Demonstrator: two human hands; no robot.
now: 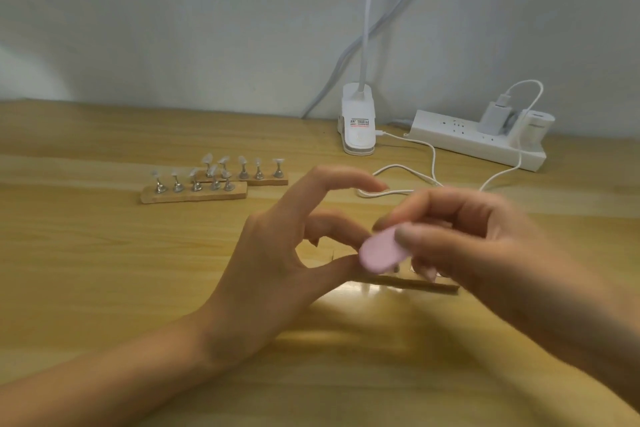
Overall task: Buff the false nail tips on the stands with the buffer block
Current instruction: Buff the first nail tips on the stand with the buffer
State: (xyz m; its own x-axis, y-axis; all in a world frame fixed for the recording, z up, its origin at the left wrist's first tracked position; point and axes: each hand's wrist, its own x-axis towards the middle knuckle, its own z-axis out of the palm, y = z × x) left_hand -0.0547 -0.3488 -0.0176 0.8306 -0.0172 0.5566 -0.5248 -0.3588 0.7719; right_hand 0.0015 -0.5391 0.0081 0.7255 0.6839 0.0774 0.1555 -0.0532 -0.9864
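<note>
A pink rounded buffer block (381, 251) is pinched between the thumb and fingers of my right hand (478, 246), which is blurred. It hovers over a wooden stand strip (415, 282) that my hands mostly hide; its nail tips are not clearly visible. My left hand (277, 253) reaches to the strip's left end, thumb and a finger close together by the buffer; what they pinch is hidden. Two more wooden strips stand farther back: the nearer strip (194, 193) and the far strip (266, 180), each with several metal stands topped with clear nail tips (207, 159).
The wooden table (104, 270) runs to a pale wall. At the back stand a white clip lamp base (358, 121) and a white power strip (478, 140) with a charger plugged in. A white cable (433, 166) loops across the table behind my hands.
</note>
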